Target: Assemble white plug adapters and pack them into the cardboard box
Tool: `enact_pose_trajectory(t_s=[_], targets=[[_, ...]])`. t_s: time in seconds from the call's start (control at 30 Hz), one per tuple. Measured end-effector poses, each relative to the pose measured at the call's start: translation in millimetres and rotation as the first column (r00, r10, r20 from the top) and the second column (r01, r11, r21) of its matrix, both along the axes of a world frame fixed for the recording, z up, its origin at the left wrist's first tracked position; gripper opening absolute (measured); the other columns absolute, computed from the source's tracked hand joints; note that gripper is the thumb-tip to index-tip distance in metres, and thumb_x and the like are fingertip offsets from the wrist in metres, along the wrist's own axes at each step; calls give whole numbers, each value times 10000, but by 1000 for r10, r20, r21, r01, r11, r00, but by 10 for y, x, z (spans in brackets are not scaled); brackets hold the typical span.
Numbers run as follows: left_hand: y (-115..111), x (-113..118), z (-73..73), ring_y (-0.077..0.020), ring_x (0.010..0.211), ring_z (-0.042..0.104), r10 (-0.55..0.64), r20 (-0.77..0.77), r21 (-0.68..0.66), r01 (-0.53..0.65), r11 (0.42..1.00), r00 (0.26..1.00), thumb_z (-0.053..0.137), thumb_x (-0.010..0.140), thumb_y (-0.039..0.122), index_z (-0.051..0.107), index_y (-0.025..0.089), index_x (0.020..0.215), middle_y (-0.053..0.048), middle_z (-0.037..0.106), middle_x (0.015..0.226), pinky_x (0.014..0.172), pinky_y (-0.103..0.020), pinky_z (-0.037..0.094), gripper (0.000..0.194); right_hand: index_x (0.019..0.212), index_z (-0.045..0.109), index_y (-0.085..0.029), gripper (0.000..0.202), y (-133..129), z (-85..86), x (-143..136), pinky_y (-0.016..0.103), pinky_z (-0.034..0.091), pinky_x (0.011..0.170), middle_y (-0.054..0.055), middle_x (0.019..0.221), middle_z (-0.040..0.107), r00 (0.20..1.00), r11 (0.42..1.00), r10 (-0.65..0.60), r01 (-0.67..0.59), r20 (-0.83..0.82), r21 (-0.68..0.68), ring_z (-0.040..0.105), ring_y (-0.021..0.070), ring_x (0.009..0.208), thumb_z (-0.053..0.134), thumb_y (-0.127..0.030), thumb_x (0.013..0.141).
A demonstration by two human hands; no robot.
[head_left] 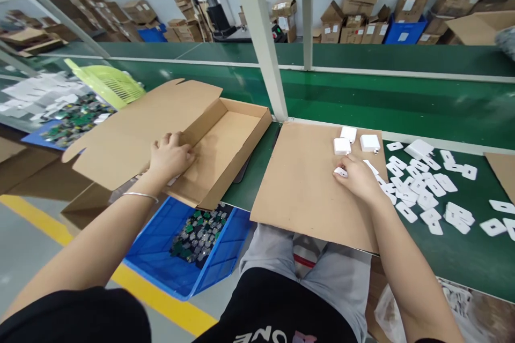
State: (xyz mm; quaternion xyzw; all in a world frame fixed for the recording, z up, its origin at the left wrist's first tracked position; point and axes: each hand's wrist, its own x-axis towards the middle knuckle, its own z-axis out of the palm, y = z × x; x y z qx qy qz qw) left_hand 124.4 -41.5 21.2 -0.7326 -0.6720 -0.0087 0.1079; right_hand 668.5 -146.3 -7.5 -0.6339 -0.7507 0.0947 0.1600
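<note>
My left hand [171, 156] is at the near left side of an open cardboard box [225, 142], its fingers curled over the fold between lid and tray. A small white bit shows beneath that hand; I cannot make out what it is. Over a flat cardboard sheet [298, 182], my right hand [356, 176] pinches a small white plastic plate [340, 172] between thumb and fingers. Just beyond it sit three white charger-like housings, one of them a square block [369, 143] at the right. Many loose white plates [418, 185] lie scattered on the green bench to the right.
Below the box, a blue bin [161, 246] holds green circuit boards [199, 233]. At far left are more boards, white parts and a lime-green basket [107, 83]. A metal post [263, 37] rises behind the bench. Cardboard cartons [358, 5] stand along the back wall.
</note>
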Motion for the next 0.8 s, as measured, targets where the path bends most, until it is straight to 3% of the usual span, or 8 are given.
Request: enact_pose_trajectory(t_s=[0.13, 0.2, 0.3, 0.43, 0.53, 0.6, 0.67, 0.8], targets=[[12, 900, 151, -415, 1406, 403, -225, 87, 160, 209, 965, 971, 549, 873, 302, 671, 172, 1038, -175, 422, 1539, 1160, -611, 296, 243, 963, 668, -179, 154, -10, 6, 93, 405, 474, 749, 141, 1067, 694, 986, 989, -146, 143, 79, 41, 639, 317, 989, 552, -195, 864], [-16, 1477, 238, -408, 1416, 413, -376, 178, 163, 349, 923, 910, 546, 879, 297, 686, 189, 1057, -173, 462, 1513, 1142, -576, 329, 251, 959, 677, -180, 160, -14, -9, 161, 403, 472, 734, 147, 1065, 696, 969, 974, -224, 219, 100, 56, 638, 311, 959, 562, -197, 850], [-52, 2355, 279, -354, 1219, 586, -515, 302, 87, 515, 853, 802, 512, 917, 306, 699, 198, 1064, -169, 616, 1294, 1001, -495, 442, 261, 953, 686, -176, 168, -14, -31, 268, 402, 467, 715, 159, 1056, 693, 944, 950, -309, 301, 115, 86, 631, 299, 893, 576, -207, 830], [-50, 3409, 121, -328, 1125, 657, -493, 420, -35, 556, 831, 762, 452, 980, 292, 666, 166, 1141, -174, 708, 1171, 946, -469, 436, 296, 996, 682, -159, 204, 6, -33, 358, 433, 471, 774, 177, 1073, 692, 920, 920, -380, 365, 96, 142, 610, 346, 971, 565, -229, 843], [-20, 4029, -25, -394, 1120, 671, -351, 472, -134, 459, 878, 809, 385, 1024, 545, 616, 76, 1221, -259, 723, 1147, 975, -527, 401, 559, 992, 673, -163, 191, 27, -18, 353, 441, 470, 835, 171, 1058, 684, 928, 919, -370, 361, 31, 161, 597, 346, 999, 565, -254, 862], [-1, 4303, -75, -428, 1125, 673, -289, 461, -207, 418, 884, 839, 422, 963, 697, 620, 56, 1219, -297, 718, 1151, 980, -538, 388, 719, 968, 670, -178, 162, 32, -9, 320, 434, 468, 874, 151, 1027, 685, 960, 951, -280, 279, -12, 135, 598, 327, 997, 584, -267, 864], [6, 4433, -84, -430, 1146, 673, -291, 454, -230, 427, 875, 842, 516, 915, 706, 634, 77, 1212, -294, 715, 1177, 975, -520, 395, 706, 957, 672, -192, 150, 25, -7, 281, 440, 460, 910, 133, 1016, 694, 981, 975, -192, 192, -12, 109, 594, 325, 1017, 617, -286, 854], [-18, 4270, -84, -411, 1161, 666, -355, 452, -203, 482, 852, 818, 665, 860, 492, 615, 129, 1223, -255, 698, 1207, 948, -491, 446, 516, 1017, 676, -190, 276, -10, -26, 253, 486, 449, 940, 146, 1114, 694, 975, 975, -215, 211, 55, 68, 568, 369, 1115, 693, -384, 821]])
